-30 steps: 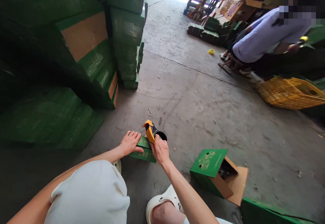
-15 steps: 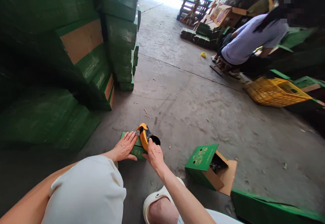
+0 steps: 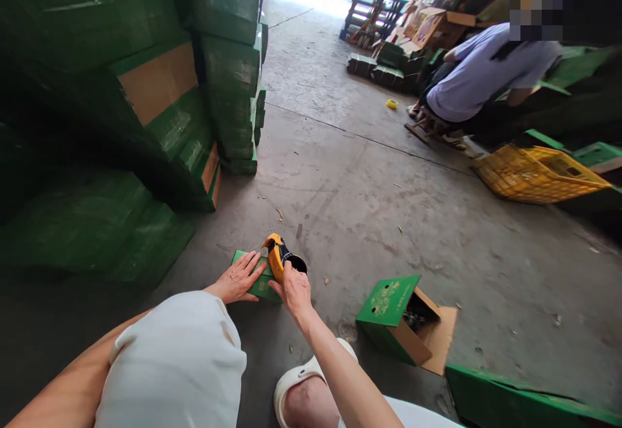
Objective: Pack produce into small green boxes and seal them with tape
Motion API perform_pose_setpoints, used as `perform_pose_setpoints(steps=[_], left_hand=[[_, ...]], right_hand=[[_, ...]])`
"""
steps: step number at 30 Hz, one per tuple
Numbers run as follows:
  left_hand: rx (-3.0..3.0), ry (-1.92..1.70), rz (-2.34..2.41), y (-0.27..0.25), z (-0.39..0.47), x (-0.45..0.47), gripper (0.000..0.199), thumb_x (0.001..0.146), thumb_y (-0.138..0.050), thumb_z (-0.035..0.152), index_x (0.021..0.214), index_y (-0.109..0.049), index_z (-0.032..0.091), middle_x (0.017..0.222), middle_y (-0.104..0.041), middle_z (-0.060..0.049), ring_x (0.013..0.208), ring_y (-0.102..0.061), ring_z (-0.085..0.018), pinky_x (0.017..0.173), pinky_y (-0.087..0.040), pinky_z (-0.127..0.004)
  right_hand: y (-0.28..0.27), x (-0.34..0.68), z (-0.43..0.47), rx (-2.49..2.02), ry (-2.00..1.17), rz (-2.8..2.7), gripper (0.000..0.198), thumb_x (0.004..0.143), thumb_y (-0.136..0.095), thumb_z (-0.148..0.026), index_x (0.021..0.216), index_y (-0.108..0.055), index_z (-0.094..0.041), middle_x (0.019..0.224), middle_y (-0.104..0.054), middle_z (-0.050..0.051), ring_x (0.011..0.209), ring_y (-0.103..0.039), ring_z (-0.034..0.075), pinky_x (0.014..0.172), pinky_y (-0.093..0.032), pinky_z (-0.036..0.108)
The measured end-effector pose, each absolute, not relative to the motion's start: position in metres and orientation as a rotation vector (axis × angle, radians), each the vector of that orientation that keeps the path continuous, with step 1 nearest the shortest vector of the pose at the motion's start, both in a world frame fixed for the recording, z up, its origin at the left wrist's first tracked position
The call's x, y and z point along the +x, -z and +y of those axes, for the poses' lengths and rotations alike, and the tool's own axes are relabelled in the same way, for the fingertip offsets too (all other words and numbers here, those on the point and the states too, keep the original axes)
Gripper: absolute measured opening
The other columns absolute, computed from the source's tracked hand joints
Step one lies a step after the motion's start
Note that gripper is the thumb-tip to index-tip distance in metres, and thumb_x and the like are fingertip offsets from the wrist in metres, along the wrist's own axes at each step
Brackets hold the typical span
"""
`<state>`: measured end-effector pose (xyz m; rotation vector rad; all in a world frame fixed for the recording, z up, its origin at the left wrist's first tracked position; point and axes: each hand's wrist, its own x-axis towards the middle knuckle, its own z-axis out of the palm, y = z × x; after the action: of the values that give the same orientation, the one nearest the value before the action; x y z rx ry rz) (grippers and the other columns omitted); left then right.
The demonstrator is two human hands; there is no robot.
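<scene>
On the floor in front of me sits a small green cardboard box [image 3: 264, 285] with pale printing. My left hand [image 3: 240, 279] lies flat on its left side, fingers stretched out over the top. In my right hand [image 3: 295, 289] is an orange and black tape dispenser [image 3: 276, 254], gripped from its near side. The dispenser's front end is at the box top, close to my left fingertips. Part of the box is hidden under both hands and the dispenser.
An open green box [image 3: 389, 305] with dark contents stands to the right. Tall stacks of green boxes [image 3: 228, 65] rise at the left. A co-worker [image 3: 486, 78] sits at the far right by a yellow crate [image 3: 534, 172]. A yellow tape roll [image 3: 391, 103] lies on the floor.
Both hands and the tape dispenser stay almost in place at the box, with the dispenser tilted slightly differently. The co-worker has leaned a little, and my view has shifted slightly.
</scene>
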<state>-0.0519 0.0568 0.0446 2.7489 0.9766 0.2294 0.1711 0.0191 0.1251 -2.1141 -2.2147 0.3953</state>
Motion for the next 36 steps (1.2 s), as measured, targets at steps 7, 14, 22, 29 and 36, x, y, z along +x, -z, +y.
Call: perform_pose_setpoints(steps=[7,14,22,29,36], left_hand=[[2.848,-0.315,0.969,-0.049,0.037,-0.062,0.096,0.091,-0.071,0.054,0.166,-0.025,0.016,0.169,-0.032,-0.020,0.158,-0.026,-0.034,0.130,-0.023,-0.049],[2.875,-0.313,0.991,-0.040,0.029,-0.069,0.082,0.098,-0.065,0.044,0.165,-0.028,0.013,0.169,-0.032,-0.017,0.160,-0.023,-0.033,0.131,-0.021,-0.050],[2.897,-0.385,1.014,-0.038,0.028,-0.064,0.069,0.100,-0.063,0.040,0.159,-0.041,0.012,0.165,-0.041,-0.016,0.155,-0.035,-0.031,0.127,-0.033,-0.046],[2.936,-0.440,1.085,-0.031,0.021,-0.062,0.068,0.100,-0.062,0.037,0.158,-0.041,0.010,0.163,-0.042,-0.017,0.153,-0.039,-0.031,0.124,-0.037,-0.046],[2.898,-0.409,1.031,-0.028,0.028,-0.062,0.071,0.100,-0.060,0.040,0.161,-0.037,0.012,0.164,-0.040,-0.018,0.154,-0.037,-0.032,0.124,-0.035,-0.047]], right_hand=[[-0.118,0.161,0.007,-2.174,-0.230,-2.007,0.021,0.103,-0.063,-0.040,0.103,-0.061,-0.019,0.094,-0.072,0.008,0.092,-0.067,0.024,0.083,-0.043,0.031],[-0.107,0.167,0.004,-2.129,-0.204,-2.043,0.023,0.103,-0.062,-0.041,0.106,-0.063,-0.019,0.095,-0.071,0.009,0.091,-0.065,0.025,0.085,-0.044,0.032],[-0.116,0.163,0.013,-2.125,-0.159,-2.187,0.022,0.102,-0.063,-0.037,0.110,-0.063,-0.016,0.094,-0.072,0.009,0.091,-0.066,0.025,0.084,-0.044,0.035],[-0.136,0.148,0.022,-2.326,-0.274,-2.057,0.029,0.109,-0.046,-0.041,0.110,-0.065,-0.018,0.111,-0.072,0.011,0.097,-0.070,0.023,0.082,-0.044,0.031],[-0.151,0.133,0.051,-2.689,-0.654,-1.780,0.044,0.104,-0.051,-0.051,0.117,-0.062,-0.011,0.104,-0.078,0.020,0.101,-0.076,0.031,0.087,-0.048,0.036]])
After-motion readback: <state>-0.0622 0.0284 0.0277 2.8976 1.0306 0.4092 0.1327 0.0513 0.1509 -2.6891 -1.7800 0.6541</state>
